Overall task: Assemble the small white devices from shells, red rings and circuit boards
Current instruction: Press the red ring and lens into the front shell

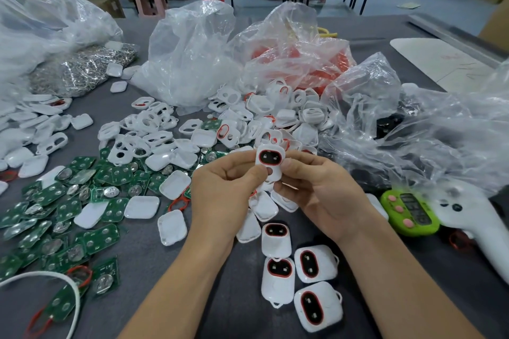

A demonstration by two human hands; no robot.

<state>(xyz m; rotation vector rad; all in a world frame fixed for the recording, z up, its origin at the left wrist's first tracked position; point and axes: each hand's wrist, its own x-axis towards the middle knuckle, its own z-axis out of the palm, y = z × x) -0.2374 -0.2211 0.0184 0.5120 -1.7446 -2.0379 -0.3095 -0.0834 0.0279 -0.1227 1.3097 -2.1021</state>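
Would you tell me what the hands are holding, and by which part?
The left hand and right hand pinch one white device by its lower half.

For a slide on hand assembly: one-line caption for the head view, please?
Left hand and right hand hold a red-ringed white device; four finished devices lie nearer on the grey table.

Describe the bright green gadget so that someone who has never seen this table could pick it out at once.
Start at the grey table and go to its right side, past the person's right hand. There, below the crumpled clear bag and beside a white handle-shaped device, lies the green gadget. It alone is lime green, with pink buttons and a dark screen.
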